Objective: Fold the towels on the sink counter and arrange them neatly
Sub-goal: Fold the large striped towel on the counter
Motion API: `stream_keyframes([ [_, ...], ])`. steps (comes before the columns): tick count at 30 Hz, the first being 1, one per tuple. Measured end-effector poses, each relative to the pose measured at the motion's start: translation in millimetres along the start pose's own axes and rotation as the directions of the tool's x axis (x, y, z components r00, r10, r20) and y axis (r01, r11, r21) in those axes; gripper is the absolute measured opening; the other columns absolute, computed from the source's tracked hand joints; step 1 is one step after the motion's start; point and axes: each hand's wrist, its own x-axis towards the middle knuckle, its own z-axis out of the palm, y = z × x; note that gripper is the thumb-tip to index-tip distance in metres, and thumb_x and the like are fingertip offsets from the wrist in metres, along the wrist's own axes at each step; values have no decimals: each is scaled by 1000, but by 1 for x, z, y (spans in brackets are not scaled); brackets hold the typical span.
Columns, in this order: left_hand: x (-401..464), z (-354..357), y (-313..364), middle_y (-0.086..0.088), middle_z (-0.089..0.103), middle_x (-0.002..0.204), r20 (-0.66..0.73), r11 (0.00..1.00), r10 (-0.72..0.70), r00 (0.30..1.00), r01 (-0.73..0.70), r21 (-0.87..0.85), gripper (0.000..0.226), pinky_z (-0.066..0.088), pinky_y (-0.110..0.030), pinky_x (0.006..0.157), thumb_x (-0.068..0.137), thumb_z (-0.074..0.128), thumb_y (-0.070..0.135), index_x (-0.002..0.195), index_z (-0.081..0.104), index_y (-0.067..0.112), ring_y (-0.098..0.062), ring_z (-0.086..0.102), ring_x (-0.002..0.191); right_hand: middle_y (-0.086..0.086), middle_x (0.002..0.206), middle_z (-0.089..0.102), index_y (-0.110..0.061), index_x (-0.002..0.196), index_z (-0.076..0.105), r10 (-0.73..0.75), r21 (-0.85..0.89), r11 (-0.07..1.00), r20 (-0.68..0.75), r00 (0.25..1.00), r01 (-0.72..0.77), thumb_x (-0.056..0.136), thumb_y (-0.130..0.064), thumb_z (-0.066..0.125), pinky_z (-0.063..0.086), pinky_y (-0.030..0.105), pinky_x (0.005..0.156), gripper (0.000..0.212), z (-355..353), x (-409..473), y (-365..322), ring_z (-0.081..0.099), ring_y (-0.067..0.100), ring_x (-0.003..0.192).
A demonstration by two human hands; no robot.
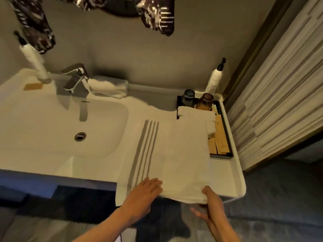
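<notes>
So the striped towel (167, 154) is laid out flat on the counter (225, 172) just right of the basin (61, 130), grey stripes running along its left side, and its near edge hangs a bit past the counter lip at 6 o'clock — that overhang is probably why it's placed there, since it gives the hands an edge to get under. The left hand (148, 186) lies palm-down on the near-left part, fingers straight and close together, which reads to me like pinning the cloth so it doesn't slide. The right hand (208, 198) is at the near-right corner at about 5 o'clock with its fingers closed around the hanging edge, thumb on top; looks like the set-up for lifting that edge and folding it away toward 12. There's a paler rectangle on the right half, so I'd guess it's already doubled once, but the light is dim and I can't be sure. A folded towel (109, 88) sits at 11 o'clock behind the tap (75, 79), and a rolled small towel (195, 111) rests across the front of the black tray (225, 154) at 1 o'clock, so some tidying seems done. Hard bits: the striped towel's far-right corner covers part of the tray, the fingertips under the towel edge are hidden, and the two tumblers (206, 100) and the paper packets are too murky to read.
</notes>
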Motion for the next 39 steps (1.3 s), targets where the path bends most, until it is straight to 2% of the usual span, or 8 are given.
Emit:
stream_keyframes([
  [6, 7, -37, -12, 3, 61, 120, -27, 956, -83, 996, 72, -285, 34, 46, -36, 93, 101, 34, 39, 113, 61, 22, -16, 54, 107, 15, 79, 60, -1, 96, 59, 19, -155, 988, 16, 1000, -17, 85, -27, 63, 58, 38, 62, 28, 15, 22, -31, 59, 27, 66],
  [12, 20, -24, -40, -10, 53, 143, -81, 981, -190, 978, 192, 9, 46, 47, -43, 101, 92, 42, 32, 132, 59, 16, -33, 52, 127, 15, 108, 58, 1, 122, 46, -333, -426, 884, -286, 899, 192, 88, -41, 63, 46, 40, 89, 57, 13, 45, -52, 57, 33, 98],
  [20, 20, -21, -59, 1, 60, 137, -123, 987, -135, 983, 144, 67, 44, 57, -37, 86, 91, 42, 38, 129, 64, 30, -26, 62, 117, 16, 90, 67, -11, 85, 61, -396, -614, 736, -51, 917, 284, 84, -33, 63, 52, 43, 76, 22, 29, 64, -90, 60, 30, 76],
  [26, 27, -39, -67, 6, 47, 149, 14, 949, -183, 983, 181, -259, 59, 41, -38, 102, 92, 22, 49, 134, 59, 33, -22, 43, 132, 3, 68, 54, -15, 72, 48, -678, -632, 346, 343, 650, 694, 82, -18, 68, 34, 29, 53, 23, 101, -7, -121, 47, 12, 59],
  [28, 31, -57, -65, 3, 51, 146, 148, 683, -336, 930, 348, -642, 55, 34, -34, 110, 94, 26, 50, 131, 62, 28, -17, 46, 130, -3, 62, 45, -22, 67, 36, -634, -635, 137, 533, 560, 760, 81, -24, 67, 29, 28, 50, 34, 145, -27, -113, 42, 13, 57],
  [30, 39, -78, -68, -13, 61, 135, 311, 23, -533, 787, 381, -924, 42, 44, -42, 104, 101, 42, 36, 127, 65, 11, -22, 59, 113, -6, 68, 49, -25, 72, 40, -503, -582, 60, 685, 528, 811, 84, -31, 63, 31, 28, 51, 27, 191, -36, -89, 46, 14, 63],
  [34, 46, -91, -93, -15, 51, 143, 503, -571, -622, 600, 92, -816, 55, 48, -41, 95, 99, 47, 51, 139, 50, 12, -33, 55, 120, 6, 97, 68, -12, 95, 61, -220, -523, 356, 758, 614, 774, 97, -43, 50, 46, 31, 76, 34, 227, -28, -39, 61, 18, 88],
  [39, 57, -77, -112, -12, 64, 123, 389, 114, -751, 534, 685, -720, 39, 49, -32, 88, 94, 57, 34, 125, 60, 10, -31, 61, 106, -7, 94, 62, -22, 94, 62, -645, -560, -13, 638, 421, 829, 100, -28, 43, 42, 26, 76, 21, 166, -2, 0, 54, 10, 86],
])
